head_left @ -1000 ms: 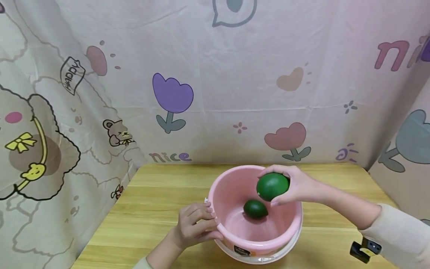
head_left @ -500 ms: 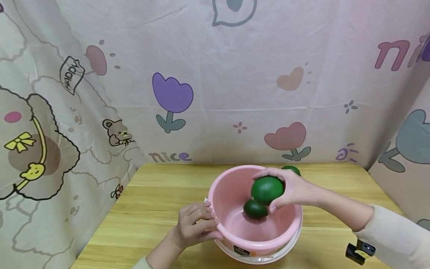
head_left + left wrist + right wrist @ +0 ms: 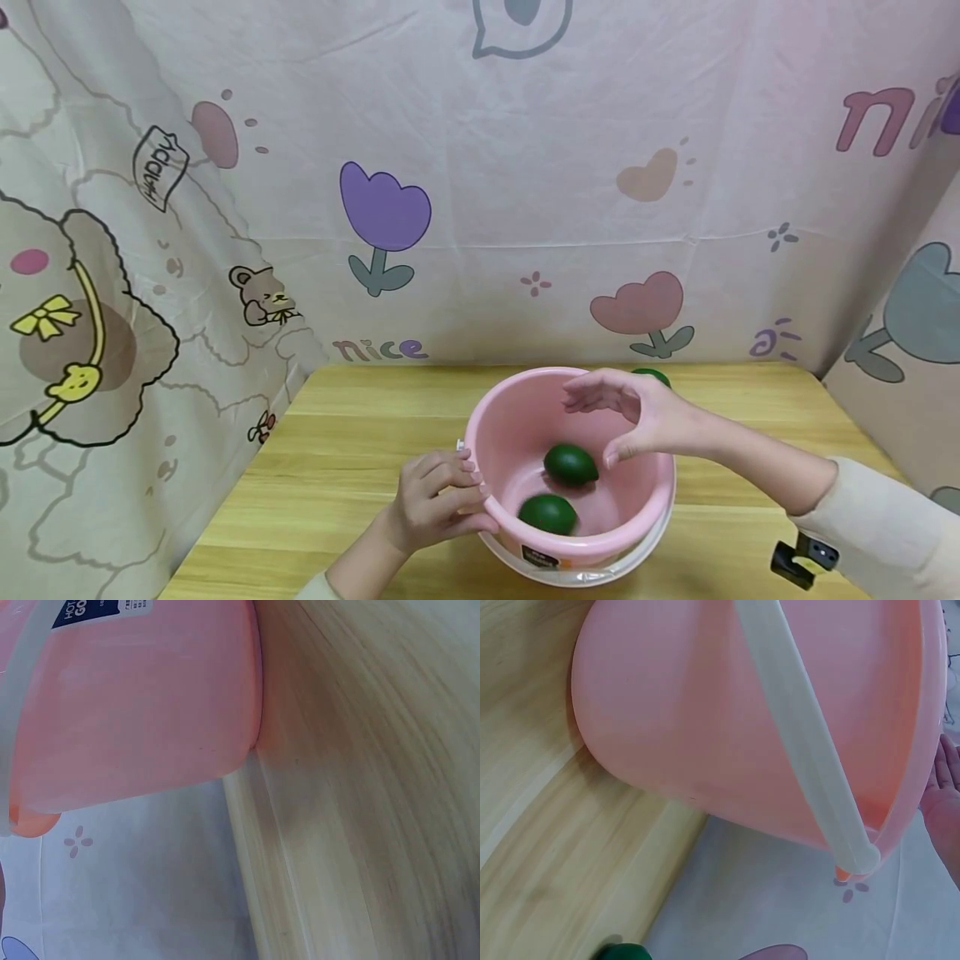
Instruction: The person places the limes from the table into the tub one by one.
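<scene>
Left hand (image 3: 444, 500) is gripping the side rim of a pink plastic bucket (image 3: 516, 437), fingertips resting on the edge and thumb pressing just nearer. Right hand (image 3: 651, 414) is hovering over the far right part of the bucket's mouth, thumb and fingers standing apart in a curved C, holding nothing. Two dark-green fruits are lying inside on the bucket floor: the farther fruit (image 3: 571, 465) is pointing its tapered end rightward; the nearer fruit (image 3: 548, 514) is sitting close to the near wall, a narrow gap showing between them. A third green fruit (image 3: 652, 377) is showing in part behind the right hand, beyond the bucket. A white handle (image 3: 802, 735) is hanging lowered along the bucket's outside, and a dark label (image 3: 540, 557) is facing the near side. The bucket is standing upright on a wood-grain desk (image 3: 360, 433); a printed cloth (image 3: 480, 167) is hanging behind.
</scene>
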The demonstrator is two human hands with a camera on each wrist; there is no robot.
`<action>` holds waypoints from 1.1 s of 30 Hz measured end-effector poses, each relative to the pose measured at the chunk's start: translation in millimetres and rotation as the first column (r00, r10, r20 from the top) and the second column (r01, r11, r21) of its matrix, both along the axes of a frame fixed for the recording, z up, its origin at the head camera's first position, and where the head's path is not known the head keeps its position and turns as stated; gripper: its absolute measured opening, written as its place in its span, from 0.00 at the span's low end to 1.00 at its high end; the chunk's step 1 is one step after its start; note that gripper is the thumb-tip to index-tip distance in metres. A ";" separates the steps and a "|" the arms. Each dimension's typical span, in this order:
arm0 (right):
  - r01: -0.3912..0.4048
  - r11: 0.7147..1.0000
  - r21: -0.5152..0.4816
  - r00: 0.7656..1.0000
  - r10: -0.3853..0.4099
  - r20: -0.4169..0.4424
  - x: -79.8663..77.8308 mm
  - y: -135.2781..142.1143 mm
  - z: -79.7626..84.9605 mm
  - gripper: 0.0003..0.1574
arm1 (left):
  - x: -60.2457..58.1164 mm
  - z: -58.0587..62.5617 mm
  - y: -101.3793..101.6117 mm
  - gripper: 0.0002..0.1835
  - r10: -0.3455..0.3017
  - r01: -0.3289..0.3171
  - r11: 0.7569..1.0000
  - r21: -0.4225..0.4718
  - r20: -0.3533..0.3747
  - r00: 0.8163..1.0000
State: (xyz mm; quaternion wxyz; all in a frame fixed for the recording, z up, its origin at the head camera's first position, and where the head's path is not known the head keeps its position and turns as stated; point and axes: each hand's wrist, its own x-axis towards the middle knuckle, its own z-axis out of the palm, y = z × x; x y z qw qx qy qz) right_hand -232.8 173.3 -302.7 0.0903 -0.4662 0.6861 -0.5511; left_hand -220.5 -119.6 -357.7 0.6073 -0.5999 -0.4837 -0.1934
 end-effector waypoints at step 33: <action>0.026 1.000 -0.006 0.999 -0.026 -0.024 -6.9 3.6 -3.5 0.43 | 0.3 -0.2 -0.5 0.19 -0.003 0.003 1.000 -0.001 0.011 1.000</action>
